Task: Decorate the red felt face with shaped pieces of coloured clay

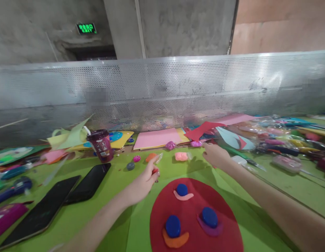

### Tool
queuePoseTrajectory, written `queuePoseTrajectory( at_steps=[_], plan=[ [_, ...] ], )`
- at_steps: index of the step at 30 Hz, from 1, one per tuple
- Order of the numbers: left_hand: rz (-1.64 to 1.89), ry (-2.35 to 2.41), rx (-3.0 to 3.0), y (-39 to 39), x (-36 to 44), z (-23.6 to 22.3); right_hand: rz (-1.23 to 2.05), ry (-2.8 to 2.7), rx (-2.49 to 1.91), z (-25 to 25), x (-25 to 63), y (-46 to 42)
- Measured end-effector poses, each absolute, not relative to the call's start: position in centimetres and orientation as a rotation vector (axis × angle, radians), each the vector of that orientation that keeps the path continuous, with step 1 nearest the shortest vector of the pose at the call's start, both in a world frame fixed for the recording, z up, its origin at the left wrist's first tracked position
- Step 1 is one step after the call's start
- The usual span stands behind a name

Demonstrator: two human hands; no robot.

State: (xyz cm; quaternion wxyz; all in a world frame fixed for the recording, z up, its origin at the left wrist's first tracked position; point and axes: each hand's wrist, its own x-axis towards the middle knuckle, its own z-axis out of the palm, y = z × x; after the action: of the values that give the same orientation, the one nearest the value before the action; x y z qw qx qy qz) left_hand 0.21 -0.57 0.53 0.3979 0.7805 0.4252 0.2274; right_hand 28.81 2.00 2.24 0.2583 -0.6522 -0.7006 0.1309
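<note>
Reach mid-frame toward orange lump and magenta packet appears current, closure of left hand and right hand is indeterminable, and next move likely needs pinching.

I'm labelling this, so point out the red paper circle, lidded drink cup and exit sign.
Red paper circle (190, 216): head view, bare middle.
Lidded drink cup (101, 146): head view, side wall.
Exit sign (86, 28): head view, lit face.

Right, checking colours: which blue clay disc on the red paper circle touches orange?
The lower-left blue clay disc, touching a curved orange clay strip; the others have pink and purple strips.
</note>
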Motion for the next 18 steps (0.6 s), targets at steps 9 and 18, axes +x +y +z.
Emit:
queuePoseTrajectory(
  at_steps=[9, 18],
  plan=[
    [0.744, 0.775, 1.83, -1.5, 1.1, 0.8, 0.334, -2.245, -1.115, 2.4, 20.0, -3.7],
    [0.728, 0.693, 1.776, -2.6, 1.4, 0.6, 0.288, -2.07, -0.894, 1.4, 19.7, -3.9]
  ],
)
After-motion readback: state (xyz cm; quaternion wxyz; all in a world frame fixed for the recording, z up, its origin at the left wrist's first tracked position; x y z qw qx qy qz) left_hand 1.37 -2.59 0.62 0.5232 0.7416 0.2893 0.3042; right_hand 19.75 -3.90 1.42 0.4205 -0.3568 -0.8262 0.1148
